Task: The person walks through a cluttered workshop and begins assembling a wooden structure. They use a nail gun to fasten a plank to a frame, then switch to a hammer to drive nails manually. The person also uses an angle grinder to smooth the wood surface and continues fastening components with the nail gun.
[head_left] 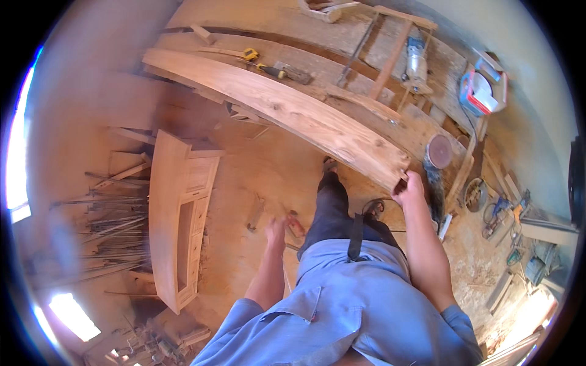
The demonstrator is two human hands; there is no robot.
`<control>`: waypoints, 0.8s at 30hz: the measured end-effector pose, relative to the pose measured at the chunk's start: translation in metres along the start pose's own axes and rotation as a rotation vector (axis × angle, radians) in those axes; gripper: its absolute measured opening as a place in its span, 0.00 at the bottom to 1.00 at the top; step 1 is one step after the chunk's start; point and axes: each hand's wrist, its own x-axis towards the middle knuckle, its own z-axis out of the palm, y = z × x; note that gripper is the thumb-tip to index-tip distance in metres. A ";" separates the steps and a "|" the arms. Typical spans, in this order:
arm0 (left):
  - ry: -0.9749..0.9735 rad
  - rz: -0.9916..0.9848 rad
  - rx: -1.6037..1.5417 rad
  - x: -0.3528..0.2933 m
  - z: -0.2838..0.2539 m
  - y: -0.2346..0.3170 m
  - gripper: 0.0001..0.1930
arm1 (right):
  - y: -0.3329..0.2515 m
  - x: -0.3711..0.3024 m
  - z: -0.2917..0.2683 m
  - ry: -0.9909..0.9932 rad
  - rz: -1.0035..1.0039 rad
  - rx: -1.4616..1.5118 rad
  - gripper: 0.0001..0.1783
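A long pale wooden board [293,110] lies along the near edge of the workbench, its near right end jutting toward me. My right hand [410,186] is closed round the corner of that end; some of its fingers are hidden. Low at my left side hangs my left hand [276,232], blurred, with thumb and fingers apart and nothing visible in it. Beyond it on the floor is a reddish tool [295,224], too small to name. Just right of the board's end stands a power sander with a round disc [439,151].
On the workbench [342,46] lie a yellow tape measure [250,54], a screwdriver-like tool [271,71] and a grey power tool [417,64]. A wooden cabinet [168,213] stands at left beside stacked rods [119,235]. Cords and tools [500,213] litter the right floor.
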 end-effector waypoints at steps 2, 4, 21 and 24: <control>-0.209 -0.040 -0.033 -0.007 0.022 0.184 0.42 | -0.001 -0.002 0.000 0.072 -0.064 0.070 0.11; -0.093 0.136 -0.239 0.051 0.044 0.254 0.43 | 0.001 -0.003 -0.007 0.051 -0.074 0.076 0.11; -0.257 0.096 -0.628 0.130 0.075 0.501 0.24 | 0.068 -0.037 -0.046 -0.403 -0.521 0.122 0.26; -0.369 -0.022 -0.746 0.131 0.048 0.486 0.23 | 0.071 -0.033 -0.052 -0.173 -0.473 -0.059 0.22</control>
